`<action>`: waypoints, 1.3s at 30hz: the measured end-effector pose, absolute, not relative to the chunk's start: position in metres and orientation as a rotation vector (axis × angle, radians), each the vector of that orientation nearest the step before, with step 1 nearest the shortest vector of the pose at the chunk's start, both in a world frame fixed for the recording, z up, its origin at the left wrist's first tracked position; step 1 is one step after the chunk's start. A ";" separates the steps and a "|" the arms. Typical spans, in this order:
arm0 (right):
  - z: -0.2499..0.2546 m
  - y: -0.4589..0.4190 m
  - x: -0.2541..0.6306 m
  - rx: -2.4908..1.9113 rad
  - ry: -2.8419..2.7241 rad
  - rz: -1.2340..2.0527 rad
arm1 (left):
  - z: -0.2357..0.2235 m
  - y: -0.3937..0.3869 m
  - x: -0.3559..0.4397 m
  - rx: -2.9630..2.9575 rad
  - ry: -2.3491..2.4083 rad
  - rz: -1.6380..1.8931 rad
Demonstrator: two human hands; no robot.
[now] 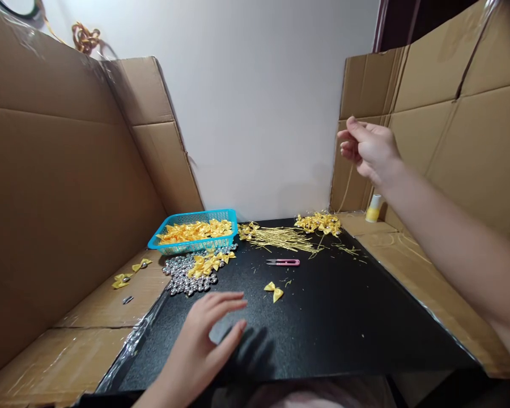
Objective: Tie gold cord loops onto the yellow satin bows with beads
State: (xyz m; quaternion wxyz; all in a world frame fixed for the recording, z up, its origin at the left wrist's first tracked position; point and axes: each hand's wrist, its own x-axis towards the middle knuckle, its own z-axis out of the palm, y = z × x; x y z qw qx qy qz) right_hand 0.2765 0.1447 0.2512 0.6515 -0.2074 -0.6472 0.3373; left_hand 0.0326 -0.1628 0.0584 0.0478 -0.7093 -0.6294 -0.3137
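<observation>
My left hand (210,328) hovers low over the front of the black table, thumb and fingers apart, holding nothing. High on the right, my right hand (369,144) is raised with thumb and fingertips pinched together; whatever it may grip is too fine to make out. A single yellow ribbon bow (274,292) lies on the table, to the right of my left fingertips. Beyond it is a pair of pink-handled thread snips (284,262). Silver beads (181,275) spread left of centre, with several yellow bows (210,263) on top of them.
A blue plastic basket (234,218) full of yellow bows stands at the back left. Gold wire-like strips (284,238) and a heap of beaded bows (321,222) lie at the back. A thread spool (373,208) stands right. Cardboard walls (463,130) flank the table.
</observation>
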 end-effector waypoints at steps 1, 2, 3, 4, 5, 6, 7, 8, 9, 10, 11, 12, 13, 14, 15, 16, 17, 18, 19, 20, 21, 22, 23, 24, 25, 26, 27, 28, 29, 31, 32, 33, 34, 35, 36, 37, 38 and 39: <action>0.254 0.132 0.274 -0.497 -1.441 0.812 | 0.074 -0.153 0.031 -2.189 -1.876 -1.040; 0.255 0.118 0.271 -0.499 -1.446 0.854 | 0.090 -0.141 0.031 -2.221 -1.828 -1.122; 0.254 0.103 0.267 -0.471 -1.463 0.869 | 0.106 -0.129 0.032 -2.227 -1.772 -1.216; 0.252 0.090 0.262 -0.426 -1.495 0.890 | 0.122 -0.115 0.034 -2.230 -1.716 -1.307; 0.247 0.078 0.257 -0.378 -1.534 0.922 | 0.137 -0.102 0.037 -2.211 -1.662 -1.420; 0.240 0.068 0.252 -0.339 -1.571 0.973 | 0.149 -0.090 0.041 -2.182 -1.614 -1.543; 0.230 0.059 0.246 -0.306 -1.614 1.047 | 0.159 -0.079 0.046 -2.159 -1.583 -1.672; 0.219 0.053 0.241 -0.282 -1.655 1.144 | 0.166 -0.068 0.050 -2.164 -1.551 -1.792; 0.206 0.048 0.235 -0.263 -1.679 1.253 | 0.170 -0.060 0.055 -2.192 -1.539 -1.898; 0.193 0.044 0.230 -0.249 -1.668 1.364 | 0.171 -0.053 0.060 -2.230 -1.547 -1.994; 0.181 0.042 0.226 -0.237 -1.631 1.471 | 0.169 -0.047 0.064 -2.283 -1.562 -2.077; 0.169 0.041 0.221 -0.227 -1.592 1.581 | 0.166 -0.042 0.068 -2.349 -1.580 -2.150; 0.158 0.040 0.218 -0.212 -1.554 1.679 | 0.162 -0.038 0.070 -2.408 -1.576 -2.221; 0.149 0.040 0.215 -0.200 -1.518 1.761 | 0.157 -0.035 0.072 -2.453 -1.557 -2.282; 0.142 0.039 0.213 -0.186 -1.486 1.821 | 0.153 -0.033 0.073 -2.472 -1.527 -2.332; 0.137 0.039 0.212 -0.170 -1.461 1.864 | 0.149 -0.031 0.074 -2.483 -1.490 -2.368; 0.133 0.038 0.211 -0.156 -1.442 1.893 | 0.146 -0.031 0.074 -2.486 -1.455 -2.395; 0.131 0.037 0.211 -0.140 -1.428 1.913 | 0.145 -0.030 0.074 -2.489 -1.422 -2.417; 0.129 0.036 0.211 -0.128 -1.420 1.931 | 0.144 -0.030 0.073 -2.497 -1.392 -2.436; 0.127 0.034 0.211 -0.118 -1.415 1.946 | 0.143 -0.030 0.072 -2.505 -1.371 -2.456; 0.126 0.033 0.211 -0.113 -1.411 1.958 | 0.143 -0.030 0.072 -2.511 -1.356 -2.477; 0.125 0.032 0.211 -0.110 -1.407 1.967 | 0.143 -0.030 0.071 -2.516 -1.348 -2.493; 0.124 0.032 0.211 -0.109 -1.410 1.974 | 0.143 -0.031 0.070 -2.519 -1.347 -2.507; 0.122 0.031 0.211 -0.113 -1.420 1.978 | 0.143 -0.031 0.069 -2.520 -1.359 -2.514; 0.121 0.031 0.212 -0.123 -1.435 1.983 | 0.142 -0.031 0.068 -2.516 -1.386 -2.516; 0.119 0.030 0.212 -0.139 -1.453 1.988 | 0.141 -0.031 0.067 -2.508 -1.423 -2.513; 0.117 0.030 0.212 -0.159 -1.471 1.993 | 0.138 -0.032 0.066 -2.497 -1.470 -2.504; 0.114 0.030 0.212 -0.187 -1.489 1.998 | 0.135 -0.032 0.065 -2.479 -1.524 -2.491; 0.111 0.029 0.213 -0.224 -1.504 2.002 | 0.130 -0.033 0.064 -2.463 -1.575 -2.471; 0.101 0.027 0.213 -0.319 -1.516 1.990 | 0.118 -0.035 0.060 -2.481 -1.639 -2.391; 0.094 0.027 0.213 -0.373 -1.519 1.972 | 0.110 -0.036 0.056 -2.525 -1.657 -2.304; 0.087 0.026 0.213 -0.424 -1.519 1.948 | 0.102 -0.037 0.052 -2.583 -1.672 -2.173; 0.078 0.026 0.213 -0.467 -1.511 1.921 | 0.092 -0.037 0.046 -2.641 -1.694 -1.985; 0.068 0.027 0.213 -0.499 -1.499 1.891 | 0.083 -0.038 0.040 -2.661 -1.726 -1.764; 0.058 0.028 0.213 -0.524 -1.484 1.864 | 0.073 -0.038 0.034 -2.676 -1.746 -1.537; 0.048 0.029 0.213 -0.544 -1.465 1.839 | 0.064 -0.037 0.028 -2.733 -1.752 -1.286; 0.038 0.031 0.213 -0.561 -1.445 1.815 | 0.055 -0.036 0.022 -2.805 -1.730 -1.048; 0.029 0.033 0.212 -0.577 -1.430 1.791 | 0.047 -0.035 0.018 -2.839 -1.699 -0.880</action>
